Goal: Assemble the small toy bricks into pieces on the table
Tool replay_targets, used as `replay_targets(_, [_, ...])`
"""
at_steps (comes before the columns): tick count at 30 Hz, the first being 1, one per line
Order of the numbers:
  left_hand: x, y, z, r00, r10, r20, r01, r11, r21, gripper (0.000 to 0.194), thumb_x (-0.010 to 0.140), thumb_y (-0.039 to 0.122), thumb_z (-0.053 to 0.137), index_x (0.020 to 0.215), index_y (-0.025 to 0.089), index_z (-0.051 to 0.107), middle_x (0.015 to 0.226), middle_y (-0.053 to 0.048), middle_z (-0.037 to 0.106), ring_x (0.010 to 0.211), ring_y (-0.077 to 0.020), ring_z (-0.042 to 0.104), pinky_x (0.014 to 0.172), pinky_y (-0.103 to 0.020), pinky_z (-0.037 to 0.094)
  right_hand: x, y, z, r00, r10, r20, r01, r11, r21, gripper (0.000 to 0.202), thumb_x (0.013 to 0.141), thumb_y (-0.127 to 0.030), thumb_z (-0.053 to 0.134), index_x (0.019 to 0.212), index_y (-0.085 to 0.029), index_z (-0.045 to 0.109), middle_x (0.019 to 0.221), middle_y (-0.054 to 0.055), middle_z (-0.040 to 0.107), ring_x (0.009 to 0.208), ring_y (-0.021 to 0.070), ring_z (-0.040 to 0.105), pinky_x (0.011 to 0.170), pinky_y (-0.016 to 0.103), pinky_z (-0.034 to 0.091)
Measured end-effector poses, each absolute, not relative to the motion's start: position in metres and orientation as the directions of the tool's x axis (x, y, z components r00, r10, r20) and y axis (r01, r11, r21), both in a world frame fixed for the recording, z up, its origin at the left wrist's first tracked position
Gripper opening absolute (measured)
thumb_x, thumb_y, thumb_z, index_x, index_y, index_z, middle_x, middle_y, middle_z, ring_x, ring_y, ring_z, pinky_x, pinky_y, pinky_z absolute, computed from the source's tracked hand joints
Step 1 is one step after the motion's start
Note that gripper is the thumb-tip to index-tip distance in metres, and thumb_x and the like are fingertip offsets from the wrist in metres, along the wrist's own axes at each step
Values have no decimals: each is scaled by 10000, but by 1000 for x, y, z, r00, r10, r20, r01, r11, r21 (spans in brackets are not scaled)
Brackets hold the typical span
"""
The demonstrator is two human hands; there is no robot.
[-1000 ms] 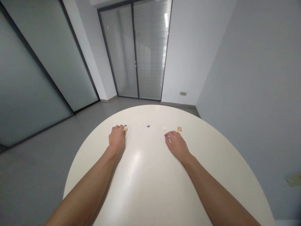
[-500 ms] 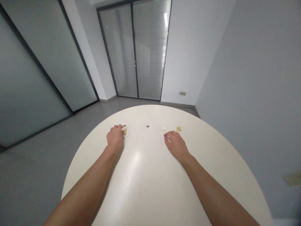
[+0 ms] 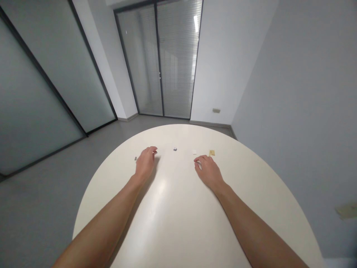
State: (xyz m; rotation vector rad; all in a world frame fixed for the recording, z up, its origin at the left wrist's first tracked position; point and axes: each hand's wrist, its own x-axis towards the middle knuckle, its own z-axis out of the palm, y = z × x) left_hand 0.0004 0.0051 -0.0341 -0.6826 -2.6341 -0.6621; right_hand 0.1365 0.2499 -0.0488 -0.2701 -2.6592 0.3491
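My left hand (image 3: 145, 160) is a little above the tabletop at the left, fingers bent and fingertips drawn close together. What sits between those fingertips, if anything, is too small to make out. Just left of this hand lies a tiny dark piece (image 3: 135, 159). The hand covers the spot where a small pile of white, yellow and dark bits lay. My right hand (image 3: 209, 172) rests on the table with fingers loosely curved and a gap beside the thumb. Beyond its fingertips are a small yellow square piece (image 3: 212, 152) and a thin white square piece (image 3: 194, 152).
Between the hands, farther back, lies a small dark shiny piece (image 3: 175, 149). Everything is on a round white table (image 3: 178, 216). Behind it stand a glass door with blinds (image 3: 175, 67), a white wall (image 3: 231, 56) and frosted glass panels (image 3: 50, 59) at the left.
My left hand has shifted right and now hides the small pile. The tiny dark piece on its left has come into view. My right hand stays in place.
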Motion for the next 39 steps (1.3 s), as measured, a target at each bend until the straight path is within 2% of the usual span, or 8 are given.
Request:
replay_targets(2, [12,21,-41,-799,452,397,601,637,483,350,914,84,419,1179,216,607,1101,-62,714,1043,-207,647,928,-352,500,136,246,-46,-888,230,398,120,952,-281,180,931,-197,531,1001,-205,697,1055,77,710,997,236,604,879,349,446])
replay_targets(5, [30,40,-47,-738,557,381,662,489,569,314,901,100,463,1145,218,622,1067,-55,730,992,-202,668,905,-350,517,136,235,-41,-883,184,432,39,946,-323,142,917,-235,576,993,-212,693,1024,53,732,1000,224,622,900,353,434])
replay_targets(10, [45,49,-46,-687,614,387,659,302,689,236,895,151,526,1095,223,628,1031,-48,735,896,-171,681,815,-310,553,138,219,-35,-884,66,463,-135,911,-389,166,899,-319,648,1030,-229,695,1026,33,747,1011,205,644,958,372,412])
replay_targets(14, [47,54,-46,-702,598,386,593,190,783,198,904,201,552,1093,213,610,1009,-50,732,850,-158,688,789,-298,567,136,218,-34,-872,66,485,-160,899,-408,120,925,-295,620,978,-232,707,978,29,754,978,199,651,956,379,415])
replay_targets(22, [50,62,-43,-659,603,450,640,134,757,200,913,204,557,1106,212,610,1042,-48,717,889,-155,681,805,-295,568,133,226,-40,-855,136,500,-183,823,-537,88,922,-297,626,957,-240,684,972,25,735,972,197,635,923,354,446])
replay_targets(27, [45,62,-46,-650,612,451,669,179,721,226,904,193,555,1119,210,623,1114,-60,698,954,-167,662,847,-303,560,130,229,-42,-850,170,499,-161,818,-552,130,952,-329,585,977,-228,661,994,47,720,989,210,627,917,362,447])
replay_targets(35, [39,66,-35,-640,689,339,661,269,701,161,910,242,548,968,201,693,924,-38,735,823,-178,676,754,-288,536,131,230,-42,-859,154,488,-161,824,-543,107,959,-306,588,988,-231,660,1018,33,719,1003,208,610,921,360,433])
replay_targets(39, [39,69,-37,-644,688,334,679,312,665,174,934,267,538,998,204,688,914,-32,732,817,-182,665,747,-294,518,131,231,-42,-852,163,498,-147,838,-525,108,958,-303,585,986,-229,658,1003,41,721,989,223,610,905,379,442])
